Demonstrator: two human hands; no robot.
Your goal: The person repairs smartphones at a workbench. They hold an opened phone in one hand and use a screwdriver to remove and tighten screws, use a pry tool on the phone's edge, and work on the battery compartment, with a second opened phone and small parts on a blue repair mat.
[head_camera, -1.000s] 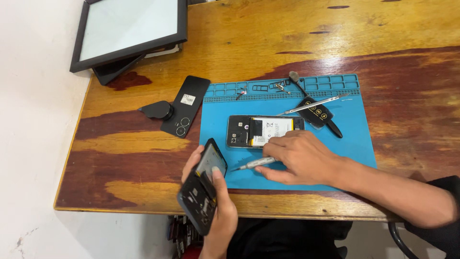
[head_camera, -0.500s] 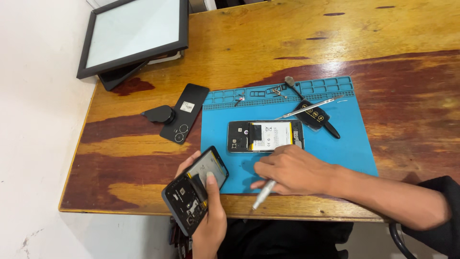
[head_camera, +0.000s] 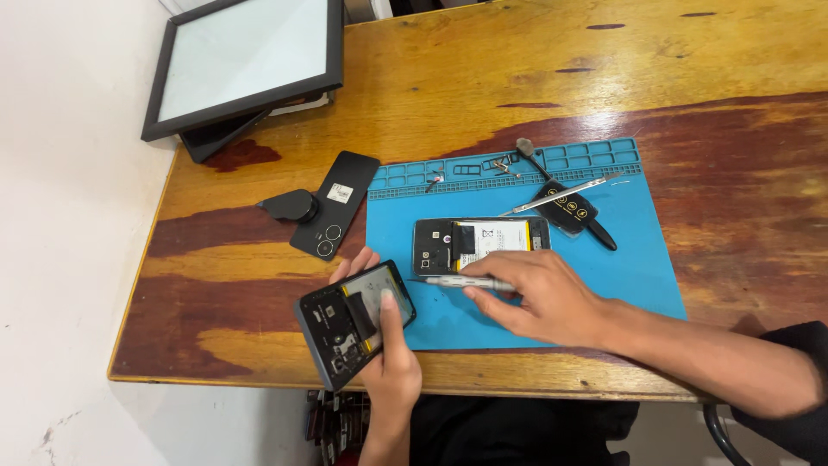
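Left hand gripping opened phone over counter front edge, right hand pinching screwdriver flat on blue mat, second opened phone just beyond, back cover left of mat, 2 framed screens at far corner.

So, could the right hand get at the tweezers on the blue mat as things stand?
Probably yes. The tweezers lie uncovered on the blue mat, beyond the opened phone. The right hand holds a screwdriver in its grip, so it would likely have to set that down first.
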